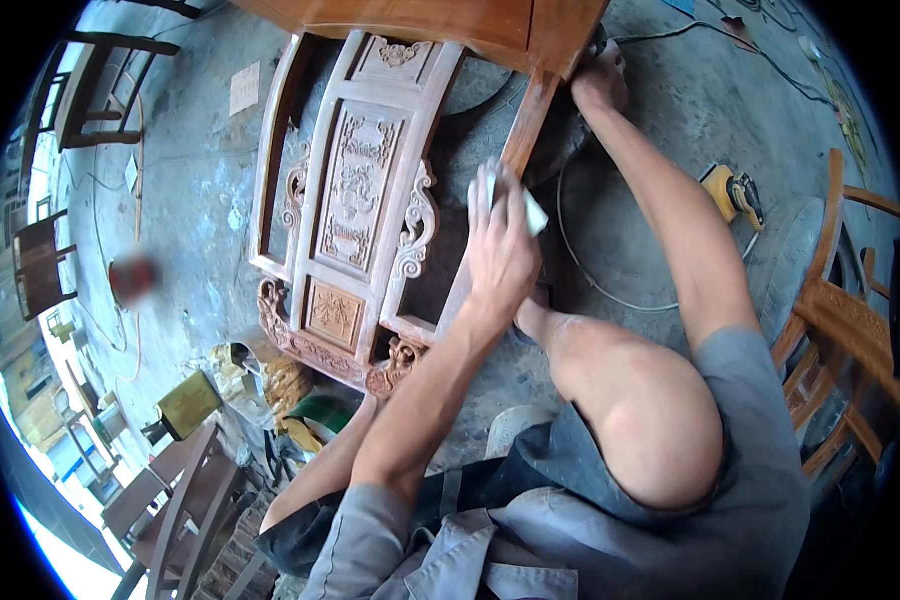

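Observation:
A carved wooden chair (358,190) lies tipped in front of me, its backrest with openwork scrolls toward me and its smooth orange-brown seat (470,22) at the far end. My left hand (503,245) is closed on a folded pale-green sheet (534,214), perhaps sandpaper. It presses the sheet to the chair's right-hand post (532,120). Farther off, my right hand (600,85) is curled beside the seat's right corner, against something dark that I cannot make out. Its fingertips are partly hidden.
A yellow-and-black power sander (732,195) rests on the concrete floor at right, near a looping pale hose (595,283). Another wooden chair (845,330) stands at the right edge. Dark stools (110,85) are at the left, and an olive container (188,404) lies at the lower left.

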Demonstrator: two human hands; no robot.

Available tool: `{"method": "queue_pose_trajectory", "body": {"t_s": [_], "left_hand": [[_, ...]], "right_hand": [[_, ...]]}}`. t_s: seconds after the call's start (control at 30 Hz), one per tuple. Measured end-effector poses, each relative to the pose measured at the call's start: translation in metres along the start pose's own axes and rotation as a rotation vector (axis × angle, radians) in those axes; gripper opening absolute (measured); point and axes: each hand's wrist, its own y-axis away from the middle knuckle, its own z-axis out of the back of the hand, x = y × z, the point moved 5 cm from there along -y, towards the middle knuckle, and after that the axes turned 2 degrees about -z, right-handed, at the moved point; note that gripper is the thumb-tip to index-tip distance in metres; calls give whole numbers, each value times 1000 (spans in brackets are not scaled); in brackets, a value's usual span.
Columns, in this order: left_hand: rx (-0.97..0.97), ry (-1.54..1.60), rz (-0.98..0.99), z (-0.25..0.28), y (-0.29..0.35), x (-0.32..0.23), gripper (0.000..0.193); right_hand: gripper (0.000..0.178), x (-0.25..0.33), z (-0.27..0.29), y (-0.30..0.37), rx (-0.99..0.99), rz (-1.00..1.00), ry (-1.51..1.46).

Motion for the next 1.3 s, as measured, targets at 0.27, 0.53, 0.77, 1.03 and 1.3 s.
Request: {"method": "queue_pose_trajectory", "body": {"t_s": [0.27,0.53,0.77,1.03,1.3], "left_hand": [[347,-223,43,7,209,30,72],[235,-113,67,15,160,25,78],[2,159,8,-5,-33,6,80],[48,134,49,2,15,4,78],[227,139,147,20,90,13,87]], "right_hand": [[58,4,4,0,-6,35,13],[62,-9,-1,-3,18,-7,-13],[62,0,1,8,16,-6,5],[62,-6,3,9,20,-9,-6],[64,-29,14,7,-10,102,-279]]}}
